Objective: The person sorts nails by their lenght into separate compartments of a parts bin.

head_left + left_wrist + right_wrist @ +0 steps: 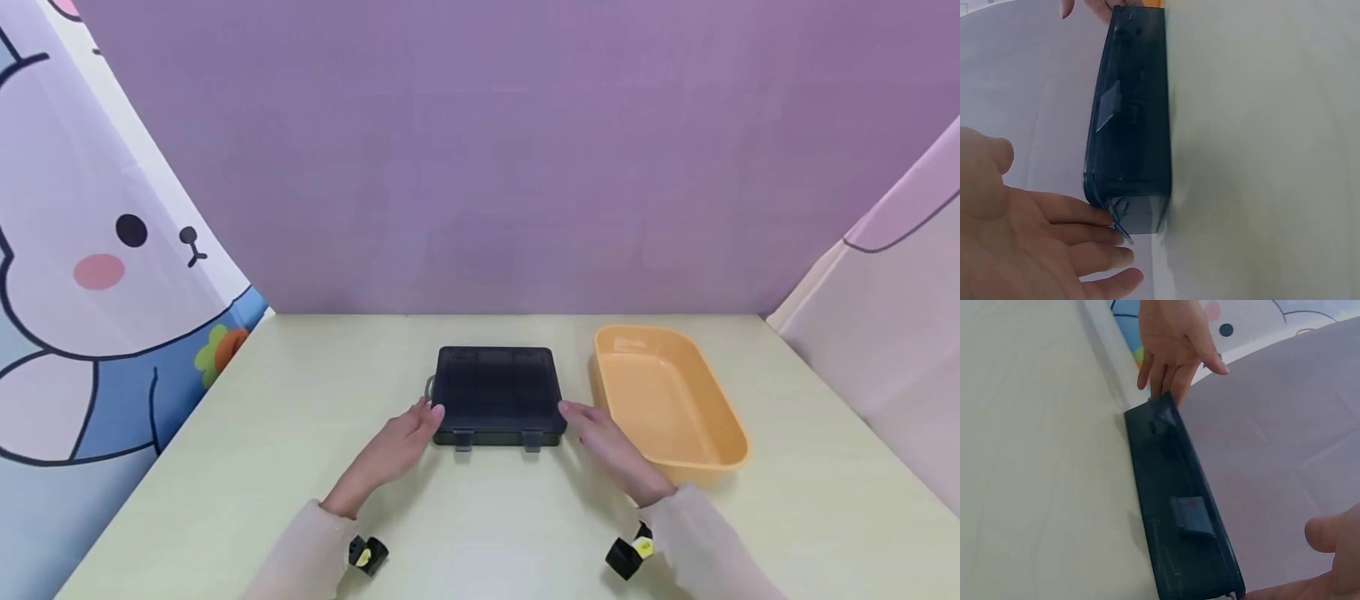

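Observation:
A dark, see-through plastic storage case [497, 392] lies flat on the table with its lid closed. Two clear latches [463, 440] line the edge facing me, and a thin loop [429, 388] sticks out at its left. My left hand [401, 442] is at the case's left side; in the left wrist view its fingertips [1100, 215] reach the corner near that loop, thumb apart from the case. On the opposite side, my right hand [611, 446] has its fingers extended along the right edge, the thumb standing off in the right wrist view. Neither hand curls round the case.
An orange plastic tray [693, 392] stands to the right of the case, close beyond my right hand. Behind the pale table [337, 358] rises a purple backdrop [495, 167], with a cartoon-printed cloth [97, 200] on the left.

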Action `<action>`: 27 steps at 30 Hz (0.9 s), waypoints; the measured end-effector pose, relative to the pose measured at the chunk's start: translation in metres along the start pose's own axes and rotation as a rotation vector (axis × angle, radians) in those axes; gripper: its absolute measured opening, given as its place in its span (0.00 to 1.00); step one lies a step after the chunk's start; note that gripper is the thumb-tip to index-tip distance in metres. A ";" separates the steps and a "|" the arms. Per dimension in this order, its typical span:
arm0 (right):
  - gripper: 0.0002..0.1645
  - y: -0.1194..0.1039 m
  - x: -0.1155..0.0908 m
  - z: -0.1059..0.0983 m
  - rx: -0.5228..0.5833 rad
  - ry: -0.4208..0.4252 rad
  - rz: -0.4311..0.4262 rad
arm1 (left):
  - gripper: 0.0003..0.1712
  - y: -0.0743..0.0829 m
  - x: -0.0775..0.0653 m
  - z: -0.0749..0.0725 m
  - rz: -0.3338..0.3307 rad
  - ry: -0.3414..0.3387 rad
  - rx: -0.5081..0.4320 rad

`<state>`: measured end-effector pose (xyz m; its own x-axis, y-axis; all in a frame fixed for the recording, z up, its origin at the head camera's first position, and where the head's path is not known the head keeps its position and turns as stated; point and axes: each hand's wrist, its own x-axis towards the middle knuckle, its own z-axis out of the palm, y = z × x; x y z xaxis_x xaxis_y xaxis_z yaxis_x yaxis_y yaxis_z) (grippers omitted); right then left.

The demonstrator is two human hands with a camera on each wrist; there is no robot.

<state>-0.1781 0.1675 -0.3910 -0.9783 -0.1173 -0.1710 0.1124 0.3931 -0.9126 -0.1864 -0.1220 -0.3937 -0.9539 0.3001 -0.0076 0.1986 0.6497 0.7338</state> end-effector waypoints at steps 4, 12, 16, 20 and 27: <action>0.35 0.002 -0.002 0.004 0.003 0.020 -0.027 | 0.38 0.002 -0.003 0.000 -0.001 -0.023 0.031; 0.36 0.000 -0.006 0.007 -0.018 0.003 -0.029 | 0.39 0.003 -0.008 -0.007 -0.005 -0.046 0.035; 0.39 -0.002 -0.007 0.008 -0.089 0.007 -0.072 | 0.40 0.005 -0.011 -0.013 -0.040 -0.044 0.055; 0.45 -0.004 -0.005 0.010 -0.214 0.038 -0.154 | 0.41 0.008 -0.010 -0.019 -0.056 0.011 0.101; 0.56 -0.008 0.000 0.015 -0.492 0.048 -0.345 | 0.48 0.017 0.000 -0.020 0.102 0.058 0.242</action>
<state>-0.1766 0.1505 -0.3894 -0.9518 -0.2770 0.1318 -0.2961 0.7170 -0.6311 -0.1879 -0.1254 -0.3676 -0.9361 0.3367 0.1018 0.3357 0.7686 0.5446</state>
